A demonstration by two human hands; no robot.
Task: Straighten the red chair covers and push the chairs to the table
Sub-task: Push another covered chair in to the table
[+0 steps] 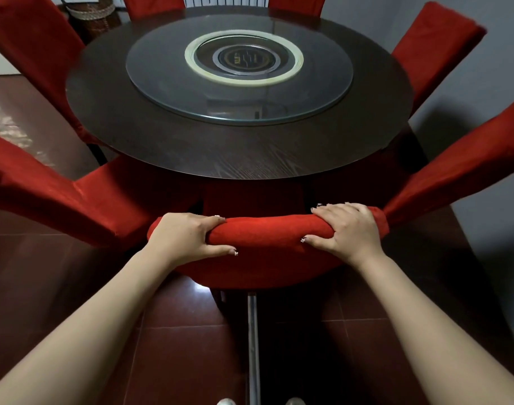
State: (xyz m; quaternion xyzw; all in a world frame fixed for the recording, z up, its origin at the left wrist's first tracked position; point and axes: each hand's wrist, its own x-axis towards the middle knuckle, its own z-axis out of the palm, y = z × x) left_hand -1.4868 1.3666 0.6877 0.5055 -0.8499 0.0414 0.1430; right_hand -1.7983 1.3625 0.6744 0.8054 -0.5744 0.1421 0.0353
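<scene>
Under both hands, the chair cover (267,232) is matt, nubbly red cloth. Beyond them, the table (168,150) is dark grained wood, carrying a glossy glass turntable (162,80). Below, the floor tiles (179,346) shine.

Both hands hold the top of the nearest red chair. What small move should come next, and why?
Probably a short, even push forward. The left hand and the right hand each have a grip on the top rail of the nearest chair, one near each end. Its seat already seems to reach under the round table, but the back stands apart from the rim, and the cover looks smooth here.
</scene>
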